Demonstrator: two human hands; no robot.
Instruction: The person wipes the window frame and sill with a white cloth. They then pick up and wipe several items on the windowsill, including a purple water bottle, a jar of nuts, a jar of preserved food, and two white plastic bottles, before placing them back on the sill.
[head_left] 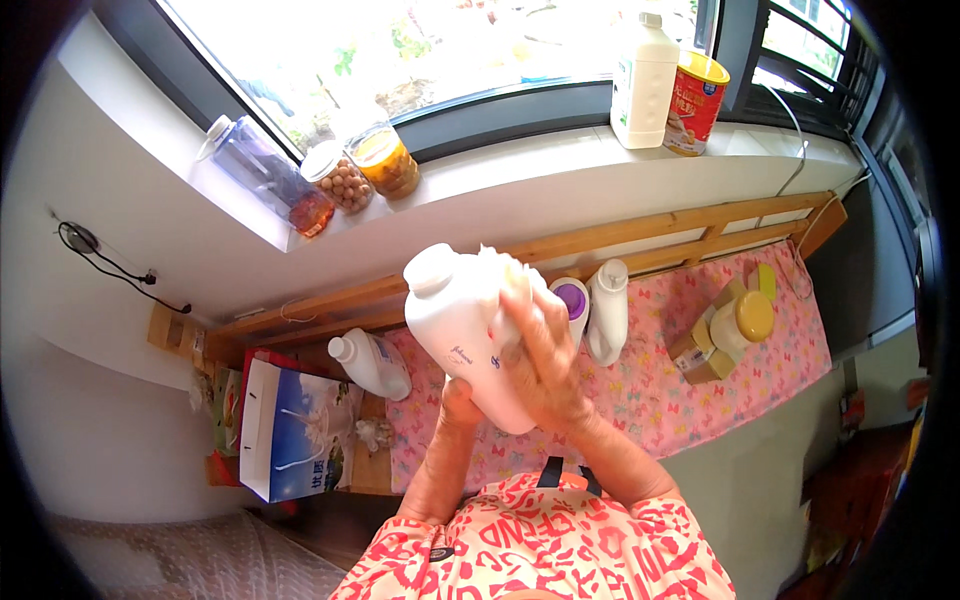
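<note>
A large white plastic bottle (462,335) with a white screw cap is held up in front of me, tilted to the left. My left hand (460,402) grips it near its lower end, thumb showing and the other fingers hidden behind it. My right hand (540,350) lies along the bottle's right side, its fingers bent over the surface. Something white and ragged, perhaps a tissue or cloth, shows at the right fingertips; glare hides what it is. Behind the right hand stand a purple-capped white bottle (571,298) and a white bottle (608,325).
A pink patterned cloth (640,410) covers the wooden bench. On it are another white bottle (372,364) and a yellow-lidded jar (742,320) by a carton. A blue paper bag (300,430) stands left. The windowsill bears jars, a white jug (644,85) and a red tin (697,105).
</note>
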